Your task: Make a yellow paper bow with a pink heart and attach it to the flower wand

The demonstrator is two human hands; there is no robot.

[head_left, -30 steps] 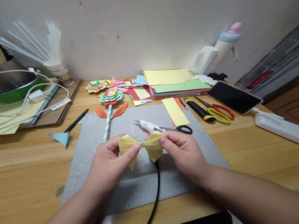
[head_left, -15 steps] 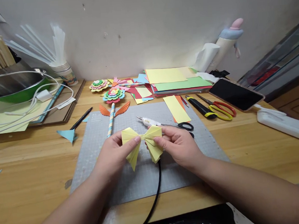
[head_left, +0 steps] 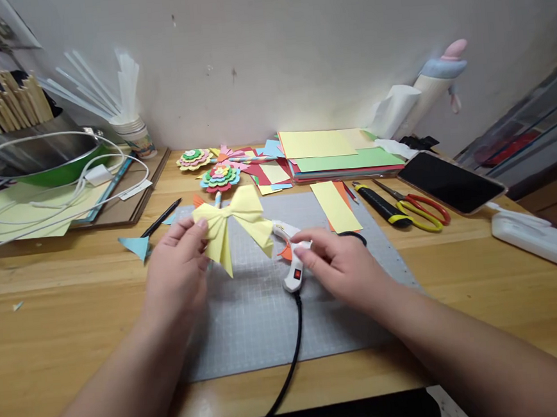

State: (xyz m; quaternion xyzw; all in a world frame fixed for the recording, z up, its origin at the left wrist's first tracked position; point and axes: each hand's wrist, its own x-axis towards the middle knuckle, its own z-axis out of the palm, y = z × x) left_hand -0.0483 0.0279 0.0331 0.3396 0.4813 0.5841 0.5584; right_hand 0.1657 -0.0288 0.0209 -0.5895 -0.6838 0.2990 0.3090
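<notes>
Yellow bow, head view: the folded paper bow [head_left: 252, 210] is held up over the far left part of the grey mat [head_left: 269, 338], in front of a layered paper flower [head_left: 219, 178].
Left hand: this hand [head_left: 176, 261] pinches the bow's left loop between thumb and fingers.
Right hand: this hand [head_left: 343, 258] has thumb and fingertips at the white glue gun [head_left: 293, 278], narrowly spaced; whether they grip it firmly, I cannot tell.
Glue gun: right of the bow, its black cord [head_left: 295, 335] running to the near edge; the bow hides its tip.
Step in hand: apparently taking up the gun while the bow is held aside.
Next move calls for: likely a full grip on the handle, with the bow clear of the tip.
Cups, far left: stacked paper cups [head_left: 141, 142] hold translucent sticks [head_left: 128, 85].
Green pot, left: wooden sticks [head_left: 14, 101] stand at the pot [head_left: 70, 166]; their lower ends are hidden.
</notes>
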